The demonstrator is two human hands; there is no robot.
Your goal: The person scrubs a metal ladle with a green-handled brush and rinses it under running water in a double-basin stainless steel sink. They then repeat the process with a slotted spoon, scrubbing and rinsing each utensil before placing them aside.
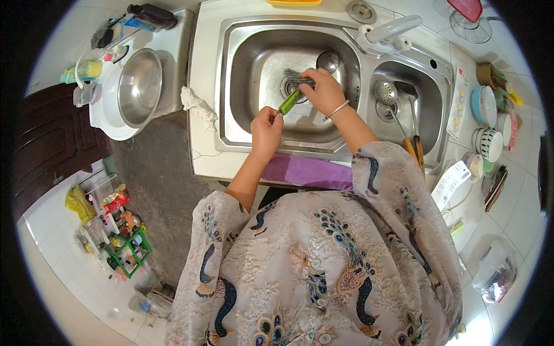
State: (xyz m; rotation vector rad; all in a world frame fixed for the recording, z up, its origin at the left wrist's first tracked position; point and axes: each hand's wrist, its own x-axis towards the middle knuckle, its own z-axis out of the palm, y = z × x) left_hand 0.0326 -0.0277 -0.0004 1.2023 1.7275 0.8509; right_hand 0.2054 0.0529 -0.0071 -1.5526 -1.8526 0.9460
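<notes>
Over the large sink basin (242, 86), my left hand (267, 132) is closed around the end of a green handle (289, 102). The handle lines up with a round metal ladle bowl (328, 61), seemingly one ladle; my right hand hides the part between. My right hand (323, 91), with a bracelet at the wrist, is closed on a grey wire scouring pad (293, 79) against the upper handle. In the smaller basin (427, 86) lie a slotted skimmer (385, 91) and a dark spatula (407, 90), with their handles leaning over the near edge.
A white faucet (395, 29) stands behind the basins. On the counter left of the sink lies a crumpled white cloth (198, 108); a purple cloth (306, 172) lies along the front edge. Bowls (490, 144) line the right side. A metal basin (139, 87) stands far left.
</notes>
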